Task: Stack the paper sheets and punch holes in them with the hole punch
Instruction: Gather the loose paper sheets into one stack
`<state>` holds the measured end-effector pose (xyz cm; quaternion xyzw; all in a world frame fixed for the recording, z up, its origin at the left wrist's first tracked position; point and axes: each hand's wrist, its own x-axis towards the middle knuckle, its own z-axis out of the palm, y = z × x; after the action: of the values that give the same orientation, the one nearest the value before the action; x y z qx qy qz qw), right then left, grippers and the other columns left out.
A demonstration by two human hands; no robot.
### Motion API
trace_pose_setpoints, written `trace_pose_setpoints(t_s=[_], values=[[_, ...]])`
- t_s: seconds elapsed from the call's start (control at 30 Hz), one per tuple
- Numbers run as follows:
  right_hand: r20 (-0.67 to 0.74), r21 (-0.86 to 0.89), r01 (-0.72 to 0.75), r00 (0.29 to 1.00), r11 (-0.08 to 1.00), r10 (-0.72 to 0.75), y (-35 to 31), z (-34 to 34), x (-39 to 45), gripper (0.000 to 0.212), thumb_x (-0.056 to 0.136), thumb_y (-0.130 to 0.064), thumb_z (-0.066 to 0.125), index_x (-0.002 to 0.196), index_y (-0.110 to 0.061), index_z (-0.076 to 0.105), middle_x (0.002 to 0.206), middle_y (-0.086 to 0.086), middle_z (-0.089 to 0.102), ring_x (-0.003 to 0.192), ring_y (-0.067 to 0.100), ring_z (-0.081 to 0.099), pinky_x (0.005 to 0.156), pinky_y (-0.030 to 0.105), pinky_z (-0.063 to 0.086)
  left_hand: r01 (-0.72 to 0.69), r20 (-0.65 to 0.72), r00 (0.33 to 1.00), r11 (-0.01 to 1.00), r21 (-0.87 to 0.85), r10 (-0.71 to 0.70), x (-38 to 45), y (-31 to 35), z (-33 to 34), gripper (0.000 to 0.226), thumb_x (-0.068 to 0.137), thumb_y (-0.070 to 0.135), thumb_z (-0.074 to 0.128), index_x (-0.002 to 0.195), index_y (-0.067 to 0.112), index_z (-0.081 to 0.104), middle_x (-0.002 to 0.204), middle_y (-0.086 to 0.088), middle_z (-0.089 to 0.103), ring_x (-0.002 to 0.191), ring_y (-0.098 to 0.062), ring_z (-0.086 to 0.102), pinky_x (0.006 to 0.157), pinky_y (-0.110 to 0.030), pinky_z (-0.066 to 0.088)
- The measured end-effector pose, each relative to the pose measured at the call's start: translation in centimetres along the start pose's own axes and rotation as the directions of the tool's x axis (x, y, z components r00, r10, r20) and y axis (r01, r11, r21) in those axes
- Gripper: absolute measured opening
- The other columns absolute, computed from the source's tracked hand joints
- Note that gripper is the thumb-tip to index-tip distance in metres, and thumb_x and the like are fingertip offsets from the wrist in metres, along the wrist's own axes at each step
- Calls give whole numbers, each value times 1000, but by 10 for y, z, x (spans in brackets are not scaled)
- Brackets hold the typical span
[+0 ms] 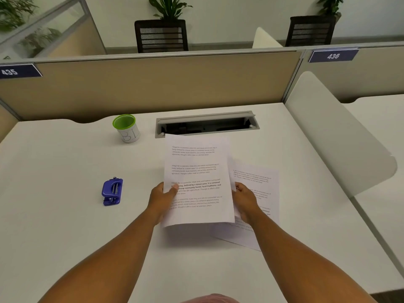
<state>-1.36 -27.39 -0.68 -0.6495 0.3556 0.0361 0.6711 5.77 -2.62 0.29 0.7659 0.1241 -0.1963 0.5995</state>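
Observation:
A printed paper sheet [196,171] is held up above the white desk [65,215], lifted off its surface. My left hand [161,199] grips its left edge, thumb on the front over the text. My right hand [244,202] grips the right edge. Whether more than one sheet is held, I cannot tell. Another printed sheet [258,182] lies flat on the desk to the right, partly hidden behind the held one and my right hand. A blue hole punch [112,191] sits on the desk well to the left of my left hand.
A green-rimmed white cup [126,127] stands at the back left. An open cable tray [205,124] is set into the desk behind the paper. A beige partition [153,84] closes the far edge, and a white curved divider [332,136] the right side.

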Motion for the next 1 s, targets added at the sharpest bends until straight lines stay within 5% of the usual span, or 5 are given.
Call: trace_pose_setpoints(t_s=[0.27,0.43,0.6,0.9,1.0], values=[[187,168,-34,982,985,2,-4,0,-3,17,91,-22,69,108,-21,70,99,3,77,90,26,74,71,41,62,-2,-114,993,997,71,10,3,7,0,36,89,38,70,116,18,57,111,-3,69,91,-23,70,82,-41,59],[238,191,-44,971,981,-2,-2,0,-3,20,92,-19,67,112,-19,69,106,5,76,99,30,72,85,50,59,50,-49,997,989,-137,-58,2,12,-3,57,83,33,78,128,18,48,115,-3,68,95,-24,71,79,-41,60],[269,199,-77,963,977,21,-4,-1,-5,30,89,-3,66,115,-17,69,110,5,75,100,29,71,86,48,58,55,87,995,984,-172,-40,0,14,-2,32,85,36,75,113,23,66,104,-1,77,87,-21,75,77,-39,61],[194,234,-133,977,963,88,-7,-8,-8,25,93,-21,54,111,-18,71,102,4,76,94,27,72,83,45,59,73,119,991,986,-150,-55,-2,15,4,19,91,20,70,109,23,68,96,-1,78,84,-22,76,63,-33,60],[9,203,-88,996,975,88,-5,-10,-6,20,90,-31,61,102,-16,68,96,5,76,89,23,70,74,38,58,68,117,992,989,-132,-53,-2,15,6,19,91,19,70,108,25,67,95,-1,78,80,-22,76,59,-33,59]])
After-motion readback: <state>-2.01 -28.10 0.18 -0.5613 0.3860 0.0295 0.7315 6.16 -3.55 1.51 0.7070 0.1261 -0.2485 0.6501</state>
